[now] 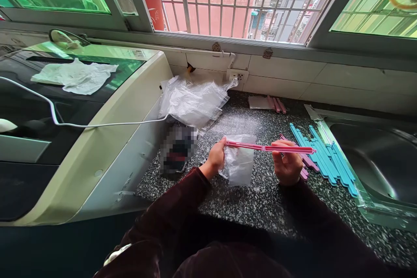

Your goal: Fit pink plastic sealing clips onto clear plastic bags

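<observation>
A long pink bag clip (pixel 288 149) is stretched out almost straight between my hands, with a joint near its middle. My left hand (pixel 216 156) is closed on its left end, and my right hand (pixel 287 164) pinches its right half from below. Under the clip a clear plastic bag (pixel 241 167) lies on the speckled counter, close to my left fingers; whether they touch it I cannot tell. Several pink-purple clips (pixel 306 161) lie partly hidden behind my right hand, beside a spread of blue clips (pixel 325 156).
A heap of clear bags (pixel 195 100) lies near the wall socket (pixel 237 76). Left stands a washing machine (pixel 127 117) with a white cable (pixel 107 125) and a cloth (pixel 78 76) on top. A metal sink (pixel 374 152) is at right. A blurred dark object (pixel 177 150) lies left of my hand.
</observation>
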